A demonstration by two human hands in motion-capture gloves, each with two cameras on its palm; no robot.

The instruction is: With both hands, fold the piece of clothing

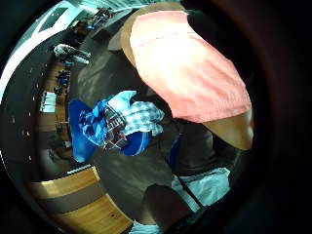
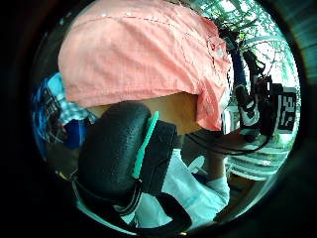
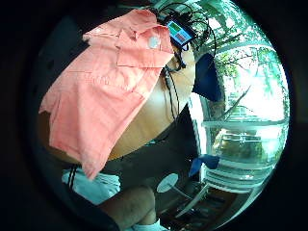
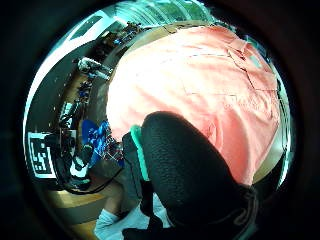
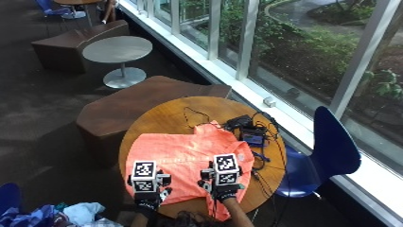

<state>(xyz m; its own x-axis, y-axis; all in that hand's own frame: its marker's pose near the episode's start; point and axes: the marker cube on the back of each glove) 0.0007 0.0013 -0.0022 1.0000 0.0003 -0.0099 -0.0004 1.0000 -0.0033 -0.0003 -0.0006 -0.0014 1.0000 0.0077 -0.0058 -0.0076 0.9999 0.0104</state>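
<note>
On the round wooden table (image 5: 157,118) an orange shirt (image 5: 189,158) lies spread flat, its near hem hanging over the edge; the cloth looks thin and woven, with a collar and a chest pocket; left hand (image 5: 148,196) and right hand (image 5: 222,189) are at this hem, but their fingers are hidden, so I cannot tell if they grip; beside the shirt, cables and a small screen device (image 5: 253,137).
</note>
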